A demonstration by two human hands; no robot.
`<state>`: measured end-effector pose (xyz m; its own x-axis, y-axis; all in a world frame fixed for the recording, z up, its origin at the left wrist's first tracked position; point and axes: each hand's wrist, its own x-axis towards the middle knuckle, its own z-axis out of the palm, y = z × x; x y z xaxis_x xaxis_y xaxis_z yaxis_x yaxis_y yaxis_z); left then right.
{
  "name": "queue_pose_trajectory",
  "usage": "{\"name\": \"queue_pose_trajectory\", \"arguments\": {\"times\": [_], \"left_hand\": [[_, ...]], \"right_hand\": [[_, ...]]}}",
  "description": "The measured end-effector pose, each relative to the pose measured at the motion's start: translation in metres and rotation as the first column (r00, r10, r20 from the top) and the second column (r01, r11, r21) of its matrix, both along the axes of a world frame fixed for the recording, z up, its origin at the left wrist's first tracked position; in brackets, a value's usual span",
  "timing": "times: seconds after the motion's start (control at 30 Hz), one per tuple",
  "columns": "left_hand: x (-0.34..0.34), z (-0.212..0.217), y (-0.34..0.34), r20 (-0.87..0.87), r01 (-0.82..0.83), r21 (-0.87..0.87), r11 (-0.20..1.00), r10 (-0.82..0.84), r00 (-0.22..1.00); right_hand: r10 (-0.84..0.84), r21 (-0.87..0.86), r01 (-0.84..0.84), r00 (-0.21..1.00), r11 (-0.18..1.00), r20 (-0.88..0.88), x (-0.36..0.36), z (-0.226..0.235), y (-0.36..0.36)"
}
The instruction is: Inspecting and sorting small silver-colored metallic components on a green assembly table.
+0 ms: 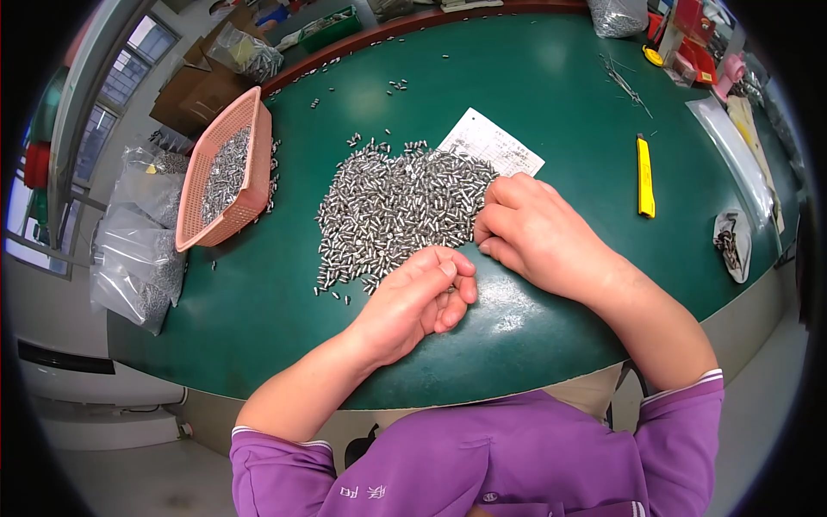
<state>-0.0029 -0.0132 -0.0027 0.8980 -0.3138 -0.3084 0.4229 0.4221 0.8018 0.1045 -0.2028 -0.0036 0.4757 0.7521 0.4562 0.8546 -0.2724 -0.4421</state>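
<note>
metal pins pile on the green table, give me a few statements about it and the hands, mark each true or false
1. The pile of metal pins lies on a green table. True.
2. The pink basket is empty. False: it holds metal pins.
3. The right hand rests at the pile's right edge. True.
4. The yellow utility knife is in the left hand. False: it lies apart on the table.

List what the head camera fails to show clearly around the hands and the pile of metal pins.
- Left hand: fingers curled inward; whether they hold any pins is hidden.
- Right hand: fingertips tucked under at the edge of the pile of metal pins; contact is hidden.
- White paper slip: partly covered by the pile; print too small.
- Pink basket: contents too small to identify.
- Far table edge: clutter bent and blurred by the fisheye rim.
</note>
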Motion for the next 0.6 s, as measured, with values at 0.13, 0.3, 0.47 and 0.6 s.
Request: {"name": "queue_pose_trajectory", "arguments": {"times": [0.13, 0.3, 0.47, 0.6], "left_hand": [[0.000, -0.002, 0.000, 0.008, -0.001, -0.016, 1.000, 0.002, 1.000], [0.000, -0.002, -0.002, 0.032, 0.010, 0.083, 0.996, -0.013, 0.999], [0.001, -0.004, 0.000, 0.023, 0.009, 0.018, 1.000, -0.009, 1.000], [0.000, -0.005, 0.004, 0.033, 0.022, -0.045, 0.999, -0.020, 0.999]], "right_hand": [[0.105, 0.116, -0.084, 0.976, 0.990, -0.192, -0.004, 0.010, 0.003], [0.201, 0.191, -0.168, 0.965, 0.967, -0.168, -0.006, 0.008, 0.005], [0.016, 0.149, -0.001, 0.995, 0.989, -0.099, 0.001, 0.004, 0.002], [-0.053, 0.106, 0.058, 0.997, 0.993, -0.049, 0.006, -0.002, 0.002]]}}
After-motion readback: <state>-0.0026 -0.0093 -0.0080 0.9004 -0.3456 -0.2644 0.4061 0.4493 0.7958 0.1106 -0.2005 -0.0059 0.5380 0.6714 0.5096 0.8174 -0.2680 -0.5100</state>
